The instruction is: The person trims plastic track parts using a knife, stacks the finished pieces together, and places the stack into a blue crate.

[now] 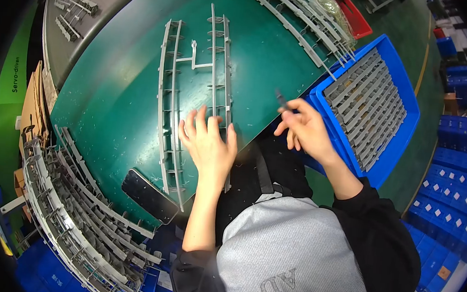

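Observation:
On the green tabletop [123, 88] lies a grey molded plastic part with two long ribbed strips, the left strip [161, 93] and the right strip [227, 79]. A thin branched runner [194, 57] joins them near their upper half. My left hand [207, 144] is spread palm down over the lower half of the right strip, fingertips between the two strips. Past the table's right edge, my right hand [307, 131] grips a slim dark tool [281, 98] with its tip up and left; motion blur hides its kind.
A blue crate [416, 114] with rows of grey strips stands at right. More strips [287, 18] lie at the upper table edge by a red bin [363, 25]. Stacked strips [73, 227] fill the lower left. A phone [149, 195] lies near the table's front edge; a conveyor [99, 3] runs upper left.

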The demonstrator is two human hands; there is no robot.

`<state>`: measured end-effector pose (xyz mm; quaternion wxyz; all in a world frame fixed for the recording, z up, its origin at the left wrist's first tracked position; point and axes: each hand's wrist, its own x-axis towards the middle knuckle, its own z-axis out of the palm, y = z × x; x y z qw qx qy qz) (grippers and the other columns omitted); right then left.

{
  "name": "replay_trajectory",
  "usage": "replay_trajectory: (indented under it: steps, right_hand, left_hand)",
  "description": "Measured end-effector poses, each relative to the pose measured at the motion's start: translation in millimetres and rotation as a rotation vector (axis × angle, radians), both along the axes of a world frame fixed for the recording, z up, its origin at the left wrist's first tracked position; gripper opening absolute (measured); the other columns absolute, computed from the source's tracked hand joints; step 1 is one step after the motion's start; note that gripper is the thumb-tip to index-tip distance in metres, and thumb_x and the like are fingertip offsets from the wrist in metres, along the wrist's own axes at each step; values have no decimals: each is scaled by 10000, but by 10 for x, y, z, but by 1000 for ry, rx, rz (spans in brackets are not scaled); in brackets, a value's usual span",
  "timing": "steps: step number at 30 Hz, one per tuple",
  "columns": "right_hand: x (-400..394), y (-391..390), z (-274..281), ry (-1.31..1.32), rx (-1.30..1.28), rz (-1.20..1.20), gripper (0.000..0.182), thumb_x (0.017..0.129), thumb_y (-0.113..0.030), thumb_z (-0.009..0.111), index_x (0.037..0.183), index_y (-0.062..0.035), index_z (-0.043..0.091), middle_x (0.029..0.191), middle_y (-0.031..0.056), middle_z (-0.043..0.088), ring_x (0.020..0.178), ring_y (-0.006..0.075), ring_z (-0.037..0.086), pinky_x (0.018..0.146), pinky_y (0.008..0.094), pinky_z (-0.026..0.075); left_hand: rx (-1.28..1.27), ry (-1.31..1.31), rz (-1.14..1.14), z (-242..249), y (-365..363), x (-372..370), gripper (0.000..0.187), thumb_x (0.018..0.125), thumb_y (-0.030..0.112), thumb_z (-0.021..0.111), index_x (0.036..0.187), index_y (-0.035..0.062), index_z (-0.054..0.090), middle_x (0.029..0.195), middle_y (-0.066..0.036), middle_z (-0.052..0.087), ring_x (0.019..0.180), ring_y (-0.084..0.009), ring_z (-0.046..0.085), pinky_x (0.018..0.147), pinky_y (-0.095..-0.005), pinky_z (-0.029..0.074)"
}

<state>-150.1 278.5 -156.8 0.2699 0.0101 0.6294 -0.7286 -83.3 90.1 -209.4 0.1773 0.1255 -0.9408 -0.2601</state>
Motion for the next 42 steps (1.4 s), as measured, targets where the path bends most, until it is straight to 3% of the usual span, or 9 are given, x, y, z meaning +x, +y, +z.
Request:
replay_trajectory:
  steps: [4,14,16,19,25,30,37,40,42]
  right_hand:
    - [103,-90,-76,34,301,279,208,923,-165,521,951,20,613,635,76,603,354,63,406,320,161,284]
    - [120,-293,161,-140,63,489,168,905,-125,545,869,9,639,542,36,561,394,66,435,362,168,314]
    - [230,-371,-40,992,402,235,124,884,-84,565,862,14,638,524,17,534,422,65,435,391,185,308]
    - [103,-248,22,819,491,-140,83,857,-53,588,869,20,628,505,4,503,419,87,421,408,210,304]
    - [81,-241,58,724,415,-1,83,850,-46,585,885,19,622,588,21,535,460,104,430,443,209,323]
    - [-457,-251,-166,950,689,244,114,856,-68,571,920,10,625,775,41,586,606,141,506,558,242,398]
    - [-1763,-319,-816,1019,594,220,277,882,-166,513,1105,-31,605,794,74,599,678,213,567,616,307,462]
    - [-2087,-204,-768,509,524,125,321,903,-178,477,1157,3,549,847,65,592,581,147,549,503,254,434]
    - [-2240,-85,-764,419,541,80,329,908,-177,466,1170,9,534,848,64,586,544,121,535,467,235,415]
  left_hand:
    - [-100,-51,-166,-127,-87,-218,139,680,147,631,673,44,537,1112,-145,549,1132,-337,417,1055,-548,160]
    - [-11,231,-83,453,1,8,146,635,120,663,617,80,523,1094,-47,576,1098,-295,421,1027,-532,172]
    - [-36,246,-36,428,-25,49,144,634,118,662,618,82,523,1092,-42,578,1090,-293,420,1017,-523,180]
    - [-100,320,88,380,-55,51,138,631,112,659,619,90,523,1084,-25,585,1063,-288,418,984,-496,201]
    - [-148,351,93,440,-67,53,146,642,127,663,612,81,527,1111,-62,571,1043,-286,412,945,-471,219]
    - [-72,164,123,201,-180,-66,100,705,142,647,728,58,599,1158,-121,547,1081,-317,408,967,-491,227]
    - [73,10,-44,111,-421,-62,271,872,174,522,1092,39,603,1188,-141,540,1125,-328,440,975,-430,331]
    - [155,98,299,197,-706,180,269,890,213,489,1005,3,612,1074,-147,584,983,-280,530,868,-350,409]
    - [114,62,408,129,-897,425,283,897,233,489,971,-7,619,989,-136,614,908,-256,560,826,-325,429]
